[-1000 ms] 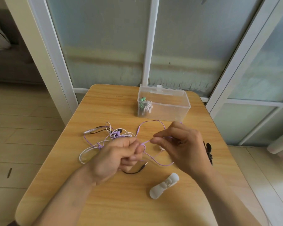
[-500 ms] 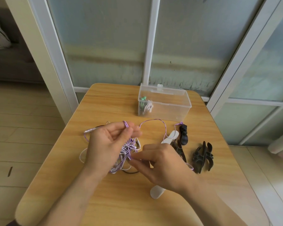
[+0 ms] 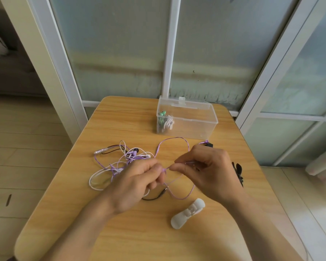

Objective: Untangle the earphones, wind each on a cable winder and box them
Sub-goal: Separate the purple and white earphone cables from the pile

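Both hands meet over the middle of the table. The left hand and the right hand each pinch the purple cord between finger and thumb. The tangle lies left of them. The box sits behind.

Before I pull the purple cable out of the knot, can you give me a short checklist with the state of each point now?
1. Both hands on the purple cable: ok, left hand and right hand pinch it between them.
2. Cable free from the tangle: not ok, purple, white and black cables are mixed there.
3. White winder ready: ok, lies near the right forearm.
4. Box open: cannot tell.
5. Room in the box: ok, only green and white items at its left end.
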